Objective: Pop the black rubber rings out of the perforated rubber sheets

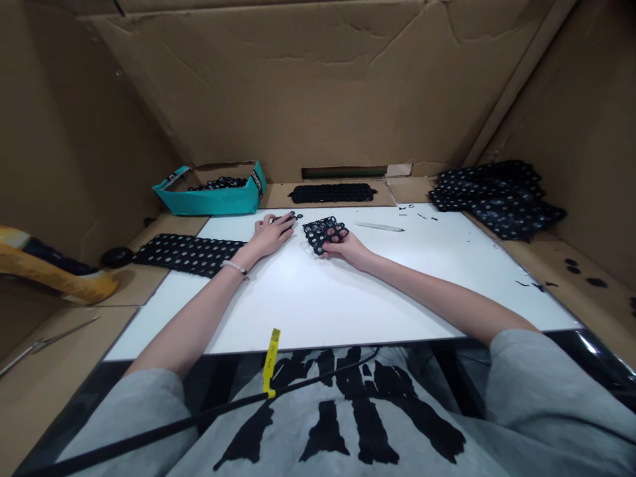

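- While the R hand (pixel 356 252) has its fingers closed on the R part of the black mesh pc. (pixel 315 232), most of the pc. extends L & slightly away from the fingertips; R hand = nearer, i.e. in contact.
- Long axis of pc.: hard to tell at this angle.
- Pc.: blk., openwork, rows of round holes, uneven edge; contact w/ board below can't be told.
- L hand (pixel 269 238): palm down, fingers loosely extended, tips at small black rings (pixel 299 216), apart from pc.; grip, if any, hidden.
- Outward, on/over white board (pixel 308 305): pale pen-like tool (pixel 378 226), R of pc.; dotted strip (pixel 186 253), R end by L wrist.
- Periphery: teal box (pixel 213 201), far L; dotted sheets (pixel 497 195), far R.
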Motion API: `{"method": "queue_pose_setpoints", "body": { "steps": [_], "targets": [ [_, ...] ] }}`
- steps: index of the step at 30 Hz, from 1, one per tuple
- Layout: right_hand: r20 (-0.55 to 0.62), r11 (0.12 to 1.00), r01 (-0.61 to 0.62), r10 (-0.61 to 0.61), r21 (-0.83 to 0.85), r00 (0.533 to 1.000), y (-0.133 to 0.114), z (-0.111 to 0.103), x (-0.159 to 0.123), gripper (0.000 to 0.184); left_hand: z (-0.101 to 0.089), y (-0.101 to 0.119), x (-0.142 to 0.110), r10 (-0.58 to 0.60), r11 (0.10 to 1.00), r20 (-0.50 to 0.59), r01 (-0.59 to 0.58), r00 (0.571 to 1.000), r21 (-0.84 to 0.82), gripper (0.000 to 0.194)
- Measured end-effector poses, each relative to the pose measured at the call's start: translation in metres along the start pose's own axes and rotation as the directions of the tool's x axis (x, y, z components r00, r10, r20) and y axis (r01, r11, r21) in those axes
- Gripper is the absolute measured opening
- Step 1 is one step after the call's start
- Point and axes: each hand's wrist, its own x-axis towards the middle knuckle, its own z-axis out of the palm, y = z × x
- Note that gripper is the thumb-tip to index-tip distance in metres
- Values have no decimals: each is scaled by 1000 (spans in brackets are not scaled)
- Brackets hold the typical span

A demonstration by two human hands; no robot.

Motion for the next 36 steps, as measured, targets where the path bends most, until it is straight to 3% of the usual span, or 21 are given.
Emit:
{"method": "queue_pose_setpoints", "body": {
  "steps": [4, 7, 11, 14, 18, 23, 29, 36],
  "targets": [
    [4, 1000, -6, 6, -2, 1000, 0, 1, 0, 53, -3, 4, -2, -8, 1000, 42, 8, 999, -3, 56],
    [-9, 1000, -11, 11, 12, 1000, -1, 1, -1, 52, -11, 13, -4, 4, 1000, -61, -4, 998, -1, 55],
    [-28, 1000, -4, 4, 23, 1000, -1, 1, -1, 50, -25, 45, -11, 121, 983, -217, -147, 969, -108, 41],
    [-20, 1000, -9, 10, 9, 1000, -2, 1, -1, 49, -29, 75, -20, 236, 939, -192, -274, 953, -208, 31],
    [35, 1000, -8, 9, -3, 999, -4, 1, -3, 49, -22, 98, -29, 231, 938, -160, -263, 960, -225, 26],
    [33, 1000, 0, -1, 12, 999, -3, 1, -2, 52, -11, 96, -27, 133, 926, -178, -186, 975, -329, 21],
    [23, 1000, 11, -11, 8, 1000, 1, -2, 1, 51, -8, 88, -23, 150, 919, -203, -212, 968, -332, 22],
    [60, 1000, 13, -12, -13, 998, 1, -1, 0, 47, -8, 94, -26, 94, 891, -203, -174, 975, -420, 18]
  ]
}}
